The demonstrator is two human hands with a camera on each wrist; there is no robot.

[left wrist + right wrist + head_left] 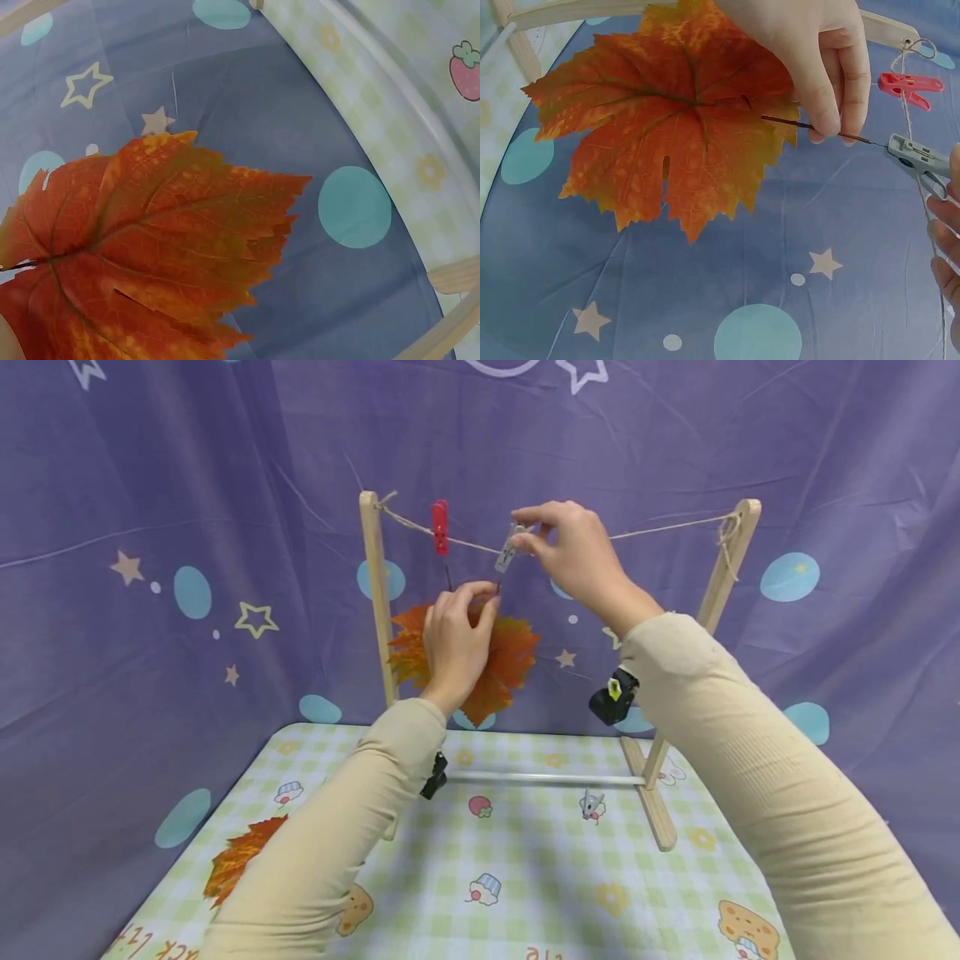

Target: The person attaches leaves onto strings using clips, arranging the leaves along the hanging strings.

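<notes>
My left hand (459, 639) pinches the thin stem (787, 122) of an orange autumn leaf (508, 664), which hangs below the fingers. With thumb and fingers, my right hand (573, 547) grips a grey clothespin (507, 548) at the twine line (480, 545). The stem's top end meets the clothespin's tip (892, 146). To the left, a red clothespin (440, 527) is clipped on the twine. A stem runs down from it to orange leaf (408, 643) partly hidden behind my left hand. The held leaf (165, 225) fills much of the left wrist view.
The twine is tied between two wooden posts (729, 560) joined by a white rod (547, 778) low down. On the checked tablecloth (420, 877) lie another grey clothespin (592, 803) and an orange leaf (238, 860), partly covered by my left sleeve. A purple curtain (225, 468) hangs behind.
</notes>
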